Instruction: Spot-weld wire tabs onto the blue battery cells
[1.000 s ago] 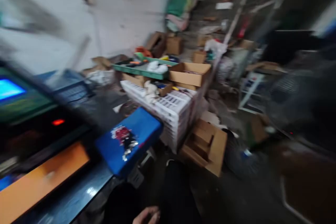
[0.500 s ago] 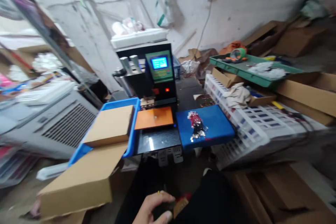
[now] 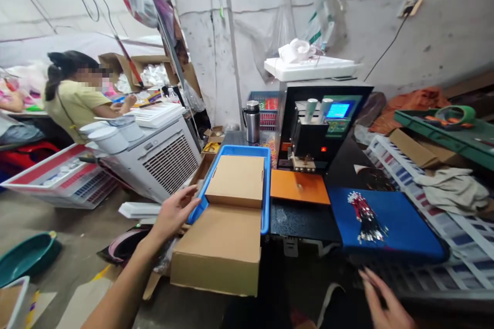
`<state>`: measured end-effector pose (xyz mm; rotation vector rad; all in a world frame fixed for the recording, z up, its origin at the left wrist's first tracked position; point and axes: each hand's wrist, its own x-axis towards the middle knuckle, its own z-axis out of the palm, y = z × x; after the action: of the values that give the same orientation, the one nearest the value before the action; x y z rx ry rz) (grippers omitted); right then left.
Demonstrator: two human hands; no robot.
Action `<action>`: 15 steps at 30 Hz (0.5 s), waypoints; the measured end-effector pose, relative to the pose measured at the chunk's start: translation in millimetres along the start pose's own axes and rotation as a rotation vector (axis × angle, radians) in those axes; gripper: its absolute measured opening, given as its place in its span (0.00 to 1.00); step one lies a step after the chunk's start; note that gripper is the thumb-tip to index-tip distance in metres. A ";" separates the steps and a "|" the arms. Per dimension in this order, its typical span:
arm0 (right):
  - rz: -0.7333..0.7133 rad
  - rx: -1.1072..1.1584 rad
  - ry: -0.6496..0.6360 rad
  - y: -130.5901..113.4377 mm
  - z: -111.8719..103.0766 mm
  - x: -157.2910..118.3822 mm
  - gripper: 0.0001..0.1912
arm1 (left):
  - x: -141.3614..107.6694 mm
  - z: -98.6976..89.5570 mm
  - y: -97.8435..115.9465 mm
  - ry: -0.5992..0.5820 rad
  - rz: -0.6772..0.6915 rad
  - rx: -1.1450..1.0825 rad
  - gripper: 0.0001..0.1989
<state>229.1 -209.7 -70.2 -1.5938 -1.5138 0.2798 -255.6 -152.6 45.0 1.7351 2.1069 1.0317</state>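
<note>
My left hand (image 3: 178, 212) is raised at the left edge of a blue tray (image 3: 267, 185), its fingers apart and nothing in them. Whether it touches the rim I cannot tell. A closed brown cardboard box (image 3: 236, 177) lies in that tray, with its open lid flap or a second carton (image 3: 219, 247) reaching out toward me. Low on the right, my right hand (image 3: 382, 298) has its fingers stretched out, partly blurred, and holds nothing visible. Above it, a bundle of red and black wires (image 3: 365, 216) with white ends rests on a blue surface (image 3: 409, 221).
Right of the tray stands a black machine (image 3: 309, 128) with a lit screen and an orange plate (image 3: 299, 186). A steel thermos (image 3: 252, 122) is behind the tray. A white air cooler (image 3: 165, 164) stands left. Another person (image 3: 77, 92) works farther left. White crates (image 3: 443, 226) stand right.
The view has swung left, so the machine and tray appear farther right. Both hands now show apart; before, one hand showed low in the middle near my legs.
</note>
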 end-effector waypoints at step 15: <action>-0.470 -0.030 -0.491 -139.3 192.9 91.0 0.28 | 29.3 53.2 -52.9 -0.067 0.068 0.011 0.29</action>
<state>20.8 -65.0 -45.5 -1.1877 -2.2240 0.3993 -273.7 -108.6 -19.9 1.8312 2.0302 0.9669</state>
